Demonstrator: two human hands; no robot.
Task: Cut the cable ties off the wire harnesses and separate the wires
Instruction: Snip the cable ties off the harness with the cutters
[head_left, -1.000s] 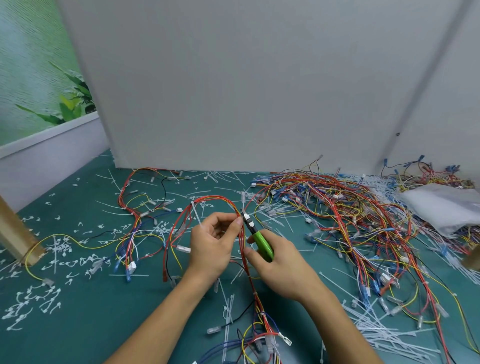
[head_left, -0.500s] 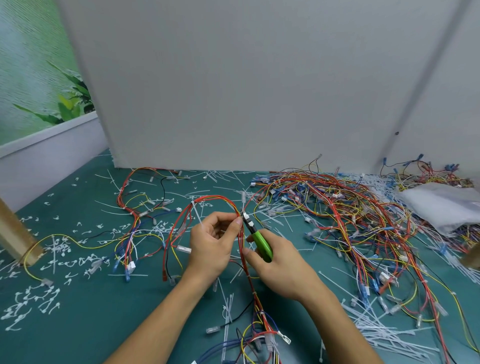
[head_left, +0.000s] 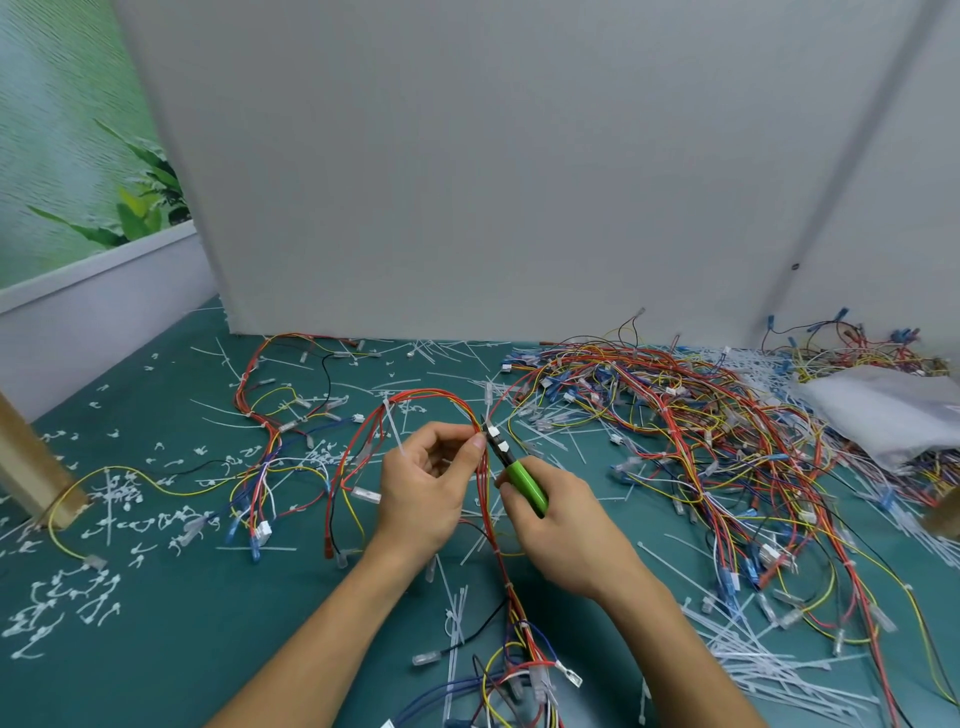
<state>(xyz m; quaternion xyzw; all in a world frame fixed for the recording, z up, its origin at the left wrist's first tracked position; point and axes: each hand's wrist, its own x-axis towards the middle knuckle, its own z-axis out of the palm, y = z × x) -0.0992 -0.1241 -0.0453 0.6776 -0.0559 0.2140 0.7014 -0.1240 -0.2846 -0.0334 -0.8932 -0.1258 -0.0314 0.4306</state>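
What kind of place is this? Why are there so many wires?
Probably a workbench in a wiring workshop. A big heap of coloured wire harnesses covers the green table, snipped white cable ties lie scattered about, and the right hand holds green-handled cutters.

Your left hand (head_left: 423, 499): bare, knuckles and tendons plain on back. Your right hand (head_left: 566, 530): bare likewise, knuckles showing. Left thumbnail (head_left: 478, 441): short, plain. Your left forearm (head_left: 332, 639) and right forearm (head_left: 675, 649): bare from wrist to bottom edge of view, slim, smooth. Of your body, only hands and forearms show.
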